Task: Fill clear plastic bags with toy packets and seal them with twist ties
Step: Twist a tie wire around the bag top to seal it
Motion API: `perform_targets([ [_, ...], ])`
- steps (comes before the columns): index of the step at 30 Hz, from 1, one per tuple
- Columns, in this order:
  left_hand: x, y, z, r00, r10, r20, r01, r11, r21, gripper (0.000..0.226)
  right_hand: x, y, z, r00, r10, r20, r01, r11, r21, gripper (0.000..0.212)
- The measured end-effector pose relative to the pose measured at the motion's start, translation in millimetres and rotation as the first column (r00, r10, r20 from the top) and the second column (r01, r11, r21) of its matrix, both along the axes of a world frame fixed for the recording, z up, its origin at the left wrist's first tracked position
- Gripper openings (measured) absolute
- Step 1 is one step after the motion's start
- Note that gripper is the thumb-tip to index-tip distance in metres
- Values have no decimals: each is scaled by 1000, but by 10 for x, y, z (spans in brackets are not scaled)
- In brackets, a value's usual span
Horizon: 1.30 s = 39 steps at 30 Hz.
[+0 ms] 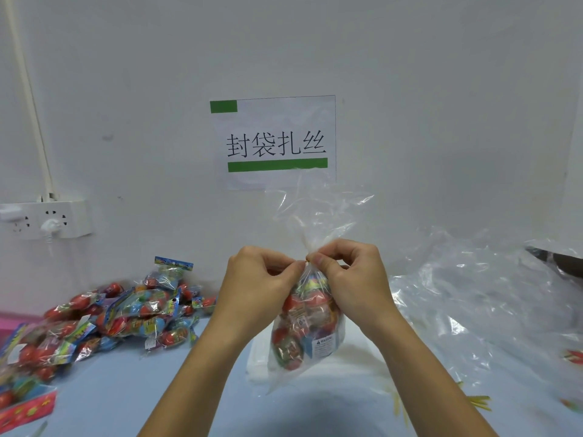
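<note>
I hold a clear plastic bag (304,335) filled with red and blue toy packets up above the light blue table (126,389). Its neck is gathered, and the loose top fans out above my fingers. My left hand (258,279) and my right hand (350,272) both pinch the neck, where a thin yellow twist tie (306,261) shows between the fingertips. A pile of loose toy packets (104,320) lies on the table to the left.
A heap of empty clear bags (479,294) covers the right side. Yellow twist ties (473,402) lie near the lower right. A wall socket strip (47,219) and a paper sign (274,143) are on the white wall behind.
</note>
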<state>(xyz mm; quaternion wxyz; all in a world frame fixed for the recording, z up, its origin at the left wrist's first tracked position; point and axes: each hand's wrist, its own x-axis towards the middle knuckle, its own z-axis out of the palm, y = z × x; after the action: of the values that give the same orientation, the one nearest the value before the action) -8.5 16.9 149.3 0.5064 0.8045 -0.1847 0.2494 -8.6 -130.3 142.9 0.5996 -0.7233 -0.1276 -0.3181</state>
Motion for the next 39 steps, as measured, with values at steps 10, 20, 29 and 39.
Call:
perform_targets([
  [10,-58,-44,27,999,-31,-18,31,999,6,15,24,-21,-13,1000,-14,-7,14,1000,-8,28],
  [20,-82,-190,-42,996,-79,-52,79,997,-7,9,75,-19,-66,993,-117,-35,118,993,31,29],
  [29,-85,-229,-90,1000,0,9,-1,993,120,17,59,-110,-20,994,-19,-111,16,999,-31,25],
  [39,-9,-191,-154,998,30,63,-33,998,49,15,23,-22,-1,991,-34,-133,38,999,25,23],
])
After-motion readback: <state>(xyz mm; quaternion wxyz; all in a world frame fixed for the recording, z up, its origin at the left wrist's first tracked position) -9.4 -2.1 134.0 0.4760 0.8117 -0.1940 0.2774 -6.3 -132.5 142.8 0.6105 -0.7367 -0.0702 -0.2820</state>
